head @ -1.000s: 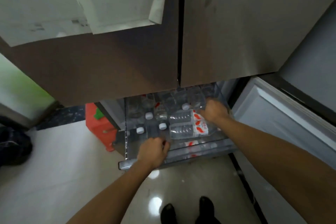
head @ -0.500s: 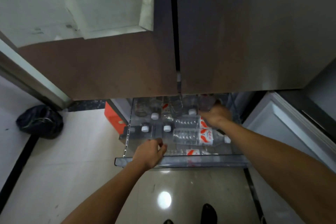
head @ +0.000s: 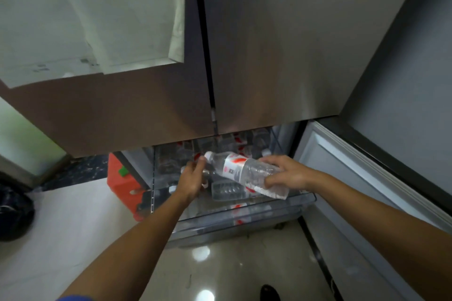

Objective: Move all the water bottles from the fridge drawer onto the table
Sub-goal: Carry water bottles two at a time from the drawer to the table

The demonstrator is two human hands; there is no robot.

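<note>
A clear water bottle (head: 242,168) with a white cap and a red-and-white label is held tilted above the open fridge drawer (head: 244,225). My right hand (head: 286,173) grips its base end. My left hand (head: 192,179) has its fingertips up at the bottle's neck, beside the cap; whether it grips the neck is unclear. Several more bottles (head: 227,190) lie and stand in the transparent drawer below, partly hidden by my hands and by the upper fridge doors.
The closed upper fridge doors (head: 269,56) overhang the drawer. An open lower door (head: 354,178) stands to the right. A red box (head: 122,183) sits left of the drawer and a black bag (head: 12,215) lies on the glossy floor at far left.
My right hand has lifted a bottle out of the drawer's back and toward me. My left hand has left the drawer's front edge and risen to the bottle's neck.
</note>
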